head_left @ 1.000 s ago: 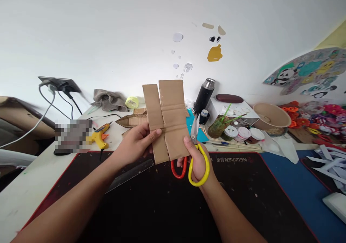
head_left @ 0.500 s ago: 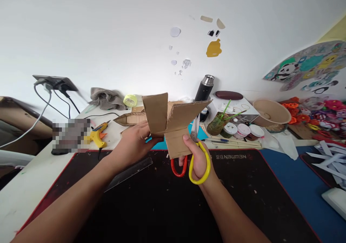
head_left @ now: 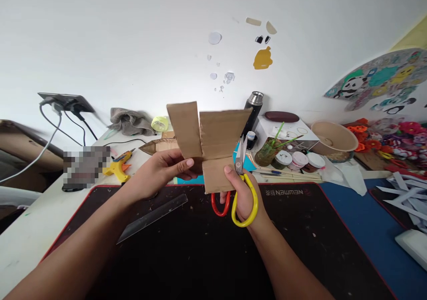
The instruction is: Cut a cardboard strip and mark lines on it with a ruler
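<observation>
A creased piece of brown cardboard (head_left: 225,133), slit between its flaps, is held up above the black mat. My left hand (head_left: 167,169) pinches its left lower part, with the thumb in front and the fingers behind. My right hand (head_left: 245,198) grips the lower right panel under its thumb. The same hand also carries scissors (head_left: 254,202) with one yellow and one red handle, blades pointing up and slightly apart. Behind the cardboard, a boat-shaped cardboard piece (head_left: 158,145) and a blue sheet (head_left: 190,179) are partly hidden.
A clear ruler (head_left: 153,218) lies on the black mat (head_left: 200,255). At left are a yellow glue gun (head_left: 118,169) and a grey cloth (head_left: 130,122). Behind stand a black thermos (head_left: 252,111), a green-stained jar (head_left: 265,153) and paint pots (head_left: 300,159). Paper strips (head_left: 408,198) lie at right.
The cardboard has turned to face me more flatly and its flaps have risen a little. My left thumb now shows on its front. The scissors stay in my right hand.
</observation>
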`<state>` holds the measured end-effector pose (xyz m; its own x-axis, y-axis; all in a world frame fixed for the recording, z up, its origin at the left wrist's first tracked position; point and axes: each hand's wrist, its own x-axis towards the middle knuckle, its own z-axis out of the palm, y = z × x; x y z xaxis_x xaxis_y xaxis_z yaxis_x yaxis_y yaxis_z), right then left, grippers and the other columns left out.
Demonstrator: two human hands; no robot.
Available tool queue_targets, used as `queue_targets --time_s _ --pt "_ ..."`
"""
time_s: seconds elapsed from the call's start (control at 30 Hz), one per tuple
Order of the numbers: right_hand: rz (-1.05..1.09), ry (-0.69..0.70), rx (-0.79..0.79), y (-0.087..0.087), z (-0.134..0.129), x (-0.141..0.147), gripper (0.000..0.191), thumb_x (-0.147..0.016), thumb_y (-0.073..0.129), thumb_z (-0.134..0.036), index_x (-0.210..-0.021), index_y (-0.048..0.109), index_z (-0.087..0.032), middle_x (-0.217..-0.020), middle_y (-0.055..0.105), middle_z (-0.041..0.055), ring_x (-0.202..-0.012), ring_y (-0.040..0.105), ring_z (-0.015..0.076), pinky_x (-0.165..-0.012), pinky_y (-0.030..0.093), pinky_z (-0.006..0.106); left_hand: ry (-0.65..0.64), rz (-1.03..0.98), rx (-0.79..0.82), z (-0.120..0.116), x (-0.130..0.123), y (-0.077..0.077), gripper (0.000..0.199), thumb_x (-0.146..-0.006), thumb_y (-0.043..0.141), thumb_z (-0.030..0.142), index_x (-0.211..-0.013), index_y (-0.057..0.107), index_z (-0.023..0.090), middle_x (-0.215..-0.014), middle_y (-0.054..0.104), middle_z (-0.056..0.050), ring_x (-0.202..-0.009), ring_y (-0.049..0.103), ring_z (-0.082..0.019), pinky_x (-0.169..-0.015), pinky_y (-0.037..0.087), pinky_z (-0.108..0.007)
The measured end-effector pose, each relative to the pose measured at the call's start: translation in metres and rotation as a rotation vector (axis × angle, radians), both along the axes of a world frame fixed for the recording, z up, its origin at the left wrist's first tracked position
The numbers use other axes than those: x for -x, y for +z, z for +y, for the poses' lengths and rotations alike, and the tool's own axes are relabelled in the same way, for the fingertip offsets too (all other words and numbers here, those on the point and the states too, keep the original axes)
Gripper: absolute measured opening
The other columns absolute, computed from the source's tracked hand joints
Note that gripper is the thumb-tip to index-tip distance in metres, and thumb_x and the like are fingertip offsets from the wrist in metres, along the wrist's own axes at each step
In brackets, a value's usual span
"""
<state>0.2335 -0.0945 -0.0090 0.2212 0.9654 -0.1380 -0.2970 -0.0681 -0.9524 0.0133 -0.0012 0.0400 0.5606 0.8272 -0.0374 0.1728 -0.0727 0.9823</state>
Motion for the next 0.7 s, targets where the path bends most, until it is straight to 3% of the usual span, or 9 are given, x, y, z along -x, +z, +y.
queue_targets --time_s 0.17,0.43,0.6,0.7 --pt "0.085 0.063 0.049 -0.002 0.001 0.004 0.052 -0.085 0.083 -0.069 -0.089 0.068 -0.019 -0.048 0.061 -0.0036 -0.036 0.055 0.0134 -0.037 0.046 0.021 0.102 0.086 -0.096 -0.002 -0.006 -0.008 0.062 -0.088 0.076 0.080 -0.104 0.079 0.019 -0.091 0.086 -0.009 -0.078 0.083 -0.025 -0.072 0.070 -0.037" --pt "0.202 -0.002 0.076 -0.003 0.011 -0.004 0.049 -0.086 0.078 -0.062 -0.065 0.058 -0.022 -0.045 0.056 -0.0018 -0.035 0.051 0.0122 -0.037 0.039 0.022 0.085 0.176 -0.050 -0.007 -0.010 -0.013 0.061 -0.089 0.072 0.079 -0.102 0.070 0.020 -0.067 0.078 -0.004 -0.056 0.076 -0.021 -0.054 0.061 -0.029" --pt "0.193 0.019 0.065 -0.003 0.008 -0.008 0.054 -0.092 0.073 -0.064 -0.061 0.057 -0.022 -0.046 0.055 0.0000 -0.038 0.051 0.0127 -0.038 0.038 0.024 0.012 0.030 0.146 -0.008 -0.010 -0.010 0.055 -0.089 0.078 0.073 -0.095 0.068 0.020 -0.059 0.072 -0.002 -0.048 0.069 -0.018 -0.046 0.057 -0.026" --pt "0.229 0.078 -0.023 0.002 0.007 -0.009 0.060 -0.093 0.069 -0.075 -0.065 0.059 -0.023 -0.046 0.052 -0.0021 -0.036 0.048 0.0116 -0.038 0.037 0.024 0.115 -0.131 0.212 -0.005 -0.013 -0.011 0.048 -0.084 0.087 0.062 -0.086 0.068 0.018 -0.057 0.068 -0.002 -0.042 0.062 -0.016 -0.040 0.053 -0.026"
